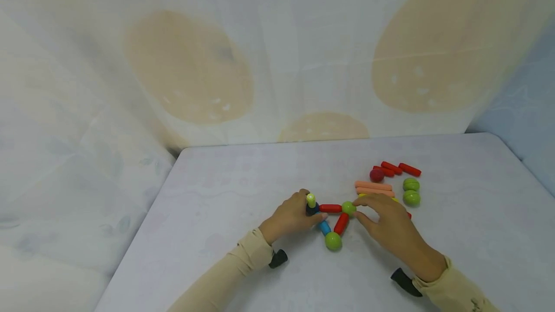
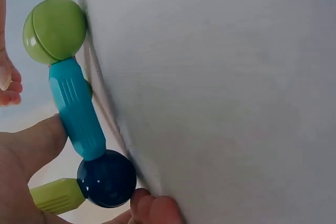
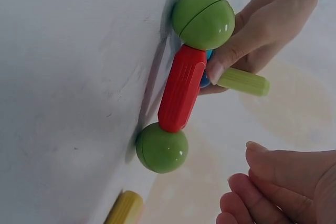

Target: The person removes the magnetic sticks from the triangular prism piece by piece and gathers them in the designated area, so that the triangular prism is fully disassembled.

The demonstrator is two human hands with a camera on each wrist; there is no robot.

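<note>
Nearest the camera on the white table (image 1: 243, 172), two beige sleeves lead to the hands: the left hand (image 1: 291, 215) curls around a dark blue ball (image 2: 106, 178) that carries an upright yellow-green stick (image 1: 310, 200), and from it a blue stick (image 1: 324, 227) runs to a green ball (image 1: 333, 240) at the near corner. From that ball a red stick (image 1: 340, 223) slants to a second green ball (image 1: 348, 207) (another red stick (image 1: 330, 208) closes the triangle), which the right hand (image 1: 388, 220) touches with bent fingertips. Farther right lie loose pieces: orange sticks (image 1: 374, 188), a red ball (image 1: 376, 175), red sticks (image 1: 401, 168) and two green balls (image 1: 411, 191).
</note>
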